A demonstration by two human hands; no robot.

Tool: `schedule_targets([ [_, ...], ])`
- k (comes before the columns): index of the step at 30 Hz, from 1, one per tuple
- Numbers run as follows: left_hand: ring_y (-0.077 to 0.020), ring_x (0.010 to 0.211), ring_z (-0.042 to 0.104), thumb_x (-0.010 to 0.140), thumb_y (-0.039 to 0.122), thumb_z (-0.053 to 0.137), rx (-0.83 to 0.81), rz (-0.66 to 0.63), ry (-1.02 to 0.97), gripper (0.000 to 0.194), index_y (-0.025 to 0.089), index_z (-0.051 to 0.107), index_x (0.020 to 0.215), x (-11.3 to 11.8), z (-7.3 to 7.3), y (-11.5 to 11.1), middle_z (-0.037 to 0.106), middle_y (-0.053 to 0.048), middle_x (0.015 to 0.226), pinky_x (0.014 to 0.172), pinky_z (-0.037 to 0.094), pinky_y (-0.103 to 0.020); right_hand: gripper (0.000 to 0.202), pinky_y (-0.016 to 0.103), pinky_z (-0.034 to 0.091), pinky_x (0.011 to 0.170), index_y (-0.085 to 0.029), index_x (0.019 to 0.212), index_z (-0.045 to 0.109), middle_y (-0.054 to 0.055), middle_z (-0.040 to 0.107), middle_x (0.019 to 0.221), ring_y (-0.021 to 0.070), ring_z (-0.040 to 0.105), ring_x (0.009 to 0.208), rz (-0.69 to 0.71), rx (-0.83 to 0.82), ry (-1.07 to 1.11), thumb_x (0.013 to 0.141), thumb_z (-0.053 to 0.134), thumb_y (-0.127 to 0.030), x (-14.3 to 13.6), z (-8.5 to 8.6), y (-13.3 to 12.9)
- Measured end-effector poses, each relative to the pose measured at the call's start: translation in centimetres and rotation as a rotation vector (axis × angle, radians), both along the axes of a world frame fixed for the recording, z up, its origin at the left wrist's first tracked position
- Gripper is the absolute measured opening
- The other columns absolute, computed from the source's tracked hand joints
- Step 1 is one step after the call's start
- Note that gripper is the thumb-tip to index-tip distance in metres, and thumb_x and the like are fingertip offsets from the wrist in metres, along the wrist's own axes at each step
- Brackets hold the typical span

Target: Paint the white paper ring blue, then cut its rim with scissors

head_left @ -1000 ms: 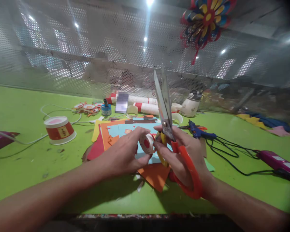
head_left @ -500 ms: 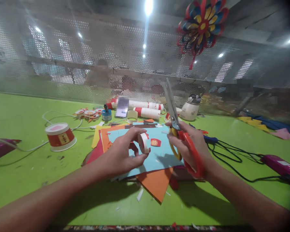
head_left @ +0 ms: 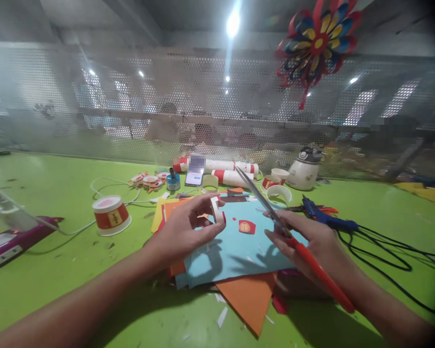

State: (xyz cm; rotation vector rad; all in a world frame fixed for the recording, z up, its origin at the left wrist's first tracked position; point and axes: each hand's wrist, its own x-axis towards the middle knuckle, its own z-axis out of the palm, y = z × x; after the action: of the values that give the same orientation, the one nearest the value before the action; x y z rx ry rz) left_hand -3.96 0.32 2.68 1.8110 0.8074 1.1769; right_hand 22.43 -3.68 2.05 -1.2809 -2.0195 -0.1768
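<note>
My left hand (head_left: 188, 222) pinches a small white-and-red paper cup piece (head_left: 217, 211), its curved rim turned toward the right. In my right hand (head_left: 308, 237) is a pair of scissors (head_left: 322, 275) with red handles, its blades slanting up and to the left, apart from the cup piece. Beneath both hands lies a light blue sheet (head_left: 235, 261) on a stack of coloured paper. A small red scrap with a gold print (head_left: 247, 226) rests on that sheet, between the hands.
An upturned red-and-white paper cup (head_left: 111, 216) stands at left, near a purple power strip (head_left: 18, 246). On the right lies a blue glue gun (head_left: 326, 217) with black cables. Behind are stacked cups (head_left: 235, 178), a phone (head_left: 195, 178), a blue bottle (head_left: 173, 181) and a jug (head_left: 304, 171).
The scissors have tipped further left and lower, and my right hand has shifted right. The cup piece in my left hand has turned more edge-on. The whole view has shifted slightly.
</note>
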Motion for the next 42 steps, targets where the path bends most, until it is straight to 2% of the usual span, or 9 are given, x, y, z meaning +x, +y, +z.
schedule_targets([
  [5, -0.0238, 0.104, 0.067, 0.081, 0.028, 0.072, -0.086, -0.076, -0.027, 0.058, 0.018, 0.055, 0.137, -0.7, 0.3, 0.0, 0.069, -0.013, 0.118, 0.085, 0.059, -0.039, 0.030, 0.040, 0.060, 0.079, -0.022, 0.116, 0.070, 0.008, 0.077, 0.110, 0.0279, 0.074, 0.095, -0.028, -0.086, 0.007, 0.092, 0.060, -0.038, 0.2, -0.2, 0.3],
  [9, -0.0190, 0.098, 0.068, 0.084, 0.026, 0.072, -0.125, -0.226, -0.079, 0.059, 0.028, 0.051, 0.139, -1.4, 0.6, 0.0, 0.065, -0.011, 0.130, 0.080, 0.058, -0.033, 0.029, 0.039, 0.058, 0.076, -0.021, 0.116, 0.068, 0.009, 0.076, 0.109, 0.0276, 0.073, 0.094, 0.038, -0.081, -0.004, 0.092, 0.059, -0.035, 0.6, 0.1, 0.5],
  [12, -0.0185, 0.095, 0.068, 0.084, 0.028, 0.075, -0.158, -0.304, -0.104, 0.052, 0.032, 0.057, 0.133, -1.8, 0.9, 0.1, 0.068, -0.009, 0.127, 0.077, 0.056, -0.031, 0.027, 0.038, 0.057, 0.077, -0.020, 0.117, 0.066, 0.009, 0.075, 0.107, 0.0265, 0.072, 0.092, 0.027, -0.050, -0.035, 0.093, 0.059, -0.032, 0.8, 0.2, 0.6],
  [17, -0.0205, 0.078, 0.068, 0.081, 0.043, 0.077, -0.303, -0.422, -0.159, 0.045, 0.027, 0.067, 0.121, -2.3, 1.3, 0.4, 0.074, -0.013, 0.109, 0.061, 0.052, -0.030, 0.028, 0.036, 0.055, 0.075, -0.018, 0.121, 0.061, 0.011, 0.070, 0.102, 0.0250, 0.069, 0.089, 0.079, 0.097, -0.128, 0.094, 0.056, -0.023, 1.5, 0.3, 1.1],
  [23, -0.0202, 0.060, 0.064, 0.070, 0.059, 0.075, -0.526, -0.616, -0.153, 0.056, 0.017, 0.067, 0.106, -3.0, 1.6, 0.8, 0.075, -0.018, 0.086, 0.049, 0.044, -0.028, 0.029, 0.034, 0.050, 0.066, -0.014, 0.122, 0.059, 0.007, 0.063, 0.087, 0.0210, 0.062, 0.073, 0.119, 0.277, -0.244, 0.095, 0.059, -0.025, 2.3, 0.8, 1.7],
  [26, -0.0170, 0.052, 0.062, 0.076, 0.062, 0.067, -0.560, -0.775, -0.221, 0.058, 0.013, 0.063, 0.107, -2.9, 1.3, 0.9, 0.074, -0.016, 0.078, 0.043, 0.041, -0.023, 0.027, 0.032, 0.048, 0.061, -0.013, 0.119, 0.061, 0.007, 0.062, 0.083, 0.0199, 0.060, 0.068, 0.170, 0.368, -0.263, 0.094, 0.062, -0.023, 2.4, 0.5, 2.0],
  [29, -0.0138, 0.046, 0.059, 0.085, 0.060, 0.057, -0.565, -0.899, -0.302, 0.058, 0.008, 0.062, 0.110, -2.9, 0.8, 1.1, 0.074, -0.014, 0.076, 0.039, 0.038, -0.020, 0.030, 0.032, 0.047, 0.061, -0.013, 0.122, 0.061, 0.007, 0.062, 0.083, 0.0196, 0.059, 0.068, 0.202, 0.373, -0.283, 0.092, 0.062, -0.016, 2.6, 0.0, 2.3],
  [34, -0.0141, 0.048, 0.062, 0.092, 0.059, 0.049, -0.622, -0.951, -0.308, 0.059, 0.006, 0.063, 0.115, -3.4, 0.5, 1.4, 0.074, -0.015, 0.077, 0.040, 0.038, -0.020, 0.036, 0.033, 0.047, 0.062, -0.013, 0.128, 0.059, 0.008, 0.061, 0.085, 0.0203, 0.057, 0.071, 0.250, 0.351, -0.309, 0.092, 0.060, -0.014, 2.6, -0.4, 2.3],
  [42, -0.0136, 0.052, 0.062, 0.092, 0.060, 0.048, -0.629, -0.907, -0.298, 0.061, 0.005, 0.066, 0.110, -3.6, 0.2, 1.8, 0.074, -0.015, 0.078, 0.042, 0.040, -0.019, 0.034, 0.033, 0.046, 0.058, -0.012, 0.127, 0.057, 0.009, 0.060, 0.083, 0.0205, 0.056, 0.068, 0.295, 0.320, -0.376, 0.095, 0.058, -0.021, 2.2, -0.1, 1.9],
])
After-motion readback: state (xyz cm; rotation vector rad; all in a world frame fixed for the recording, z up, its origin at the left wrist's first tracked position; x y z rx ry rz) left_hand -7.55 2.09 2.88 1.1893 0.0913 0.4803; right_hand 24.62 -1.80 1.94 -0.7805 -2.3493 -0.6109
